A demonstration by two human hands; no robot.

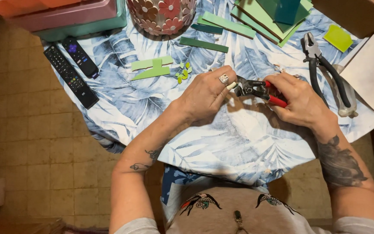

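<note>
My right hand [300,100] grips the red handles of a small pair of nippers [256,90] above a table with a blue leaf-print cloth [221,143]. The black jaws point left toward my left hand [206,93]. That hand wears a ring and pinches a small pale piece [231,86] right at the jaws. Just left of my left hand lie small yellow-green chips [184,72] and light green strips [151,67].
Two black remotes [70,69] lie at the table's left edge. A flower-patterned bowl [161,15] stands at the back, with green strips and sheets [260,19] to its right. Larger black-handled pliers [325,71] lie at the right, beside a lime square [338,37] and a white sheet [371,73].
</note>
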